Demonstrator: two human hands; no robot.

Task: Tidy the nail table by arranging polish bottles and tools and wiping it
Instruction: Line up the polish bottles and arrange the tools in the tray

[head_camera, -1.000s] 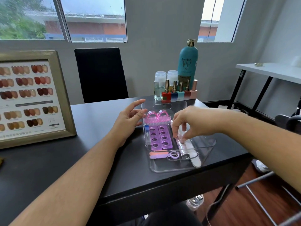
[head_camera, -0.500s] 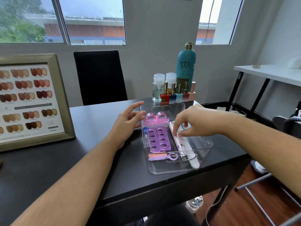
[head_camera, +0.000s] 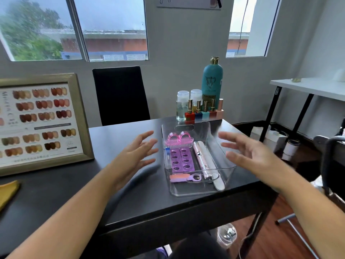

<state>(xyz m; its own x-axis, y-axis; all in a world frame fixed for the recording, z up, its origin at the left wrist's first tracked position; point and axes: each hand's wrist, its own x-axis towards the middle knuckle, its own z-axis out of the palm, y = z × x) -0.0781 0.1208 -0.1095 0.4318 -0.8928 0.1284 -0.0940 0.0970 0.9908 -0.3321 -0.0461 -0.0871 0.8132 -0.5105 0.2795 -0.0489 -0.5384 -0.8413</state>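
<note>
On either side of the clear tray (head_camera: pixel 228 171) of tools, left hand (head_camera: pixel 135 153) and right hand (head_camera: pixel 248 156) hover spread-fingered and empty — arranging looks finished — so next probably comes fetching the yellow cloth (head_camera: pixel 7 193) to wipe.

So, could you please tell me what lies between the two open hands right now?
In the head view, the clear tray of nail tools sits on the table between the left hand and the right hand; neither hand touches it.
</note>
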